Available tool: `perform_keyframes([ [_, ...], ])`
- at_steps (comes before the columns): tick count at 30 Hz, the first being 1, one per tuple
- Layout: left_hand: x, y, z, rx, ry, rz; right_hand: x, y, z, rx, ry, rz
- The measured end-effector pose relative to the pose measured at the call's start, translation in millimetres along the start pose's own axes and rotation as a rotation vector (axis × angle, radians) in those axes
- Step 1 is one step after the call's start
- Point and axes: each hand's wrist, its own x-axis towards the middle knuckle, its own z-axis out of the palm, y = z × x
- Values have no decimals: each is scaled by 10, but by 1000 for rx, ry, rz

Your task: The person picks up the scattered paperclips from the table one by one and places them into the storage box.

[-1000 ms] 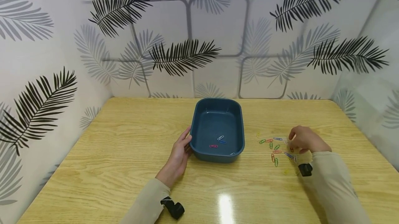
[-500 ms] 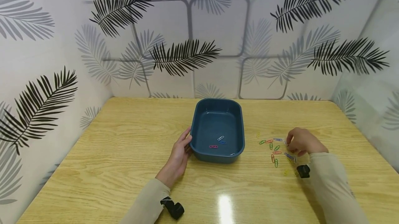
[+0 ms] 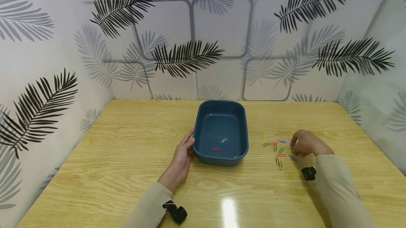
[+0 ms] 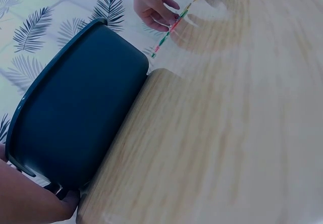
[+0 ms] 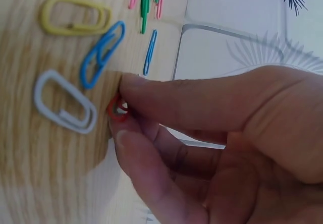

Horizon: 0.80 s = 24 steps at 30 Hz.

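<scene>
Between the thumb and fingers of my right hand [image 3: 306,143] a red paper clip [image 5: 117,114] is pinched, seen close up in the right wrist view. Near those fingertips lie a white paper clip [image 5: 64,103], a blue paper clip [image 5: 101,55] and a yellow paper clip [image 5: 75,16] on the wooden table [image 3: 127,143]. My left hand [image 3: 181,157] grips the left side of a dark blue rectangular basin [image 3: 221,162], with its thumb near the rim; some fingers are hidden. A few clips lie inside the basin, including a pink paper clip [image 3: 217,149].
Several coloured clips are scattered right of the basin, among them a green paper clip [image 3: 280,165] and a red-orange paper clip [image 3: 281,155]. A leaf-patterned wall [image 3: 219,76] rises behind the table. A black wrist device [image 3: 309,173] sits on the right sleeve.
My right hand has shifted slightly left, and the red paper clip that lay under it is now between its fingers. The left hand and basin have stayed in place.
</scene>
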Motion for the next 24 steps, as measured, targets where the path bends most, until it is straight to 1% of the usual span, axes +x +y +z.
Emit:
perform_keyframes([
  [3, 1, 5, 0, -3, -1, 0, 6, -4, -11, 6, -9, -11],
  [6, 1, 8, 0, -5, 1, -2, 15, -3, -14, -1, 1, -28],
  [15, 10, 2, -10, 10, -20, -4, 46, -29, -10, 34, 84, -81],
  [19, 10, -5, -12, 12, -16, -8, 28, -89, -41, 36, 125, -123],
  [24, 4, -2, -9, 29, -12, 3, -2, -192, -67, 43, 155, -177],
])
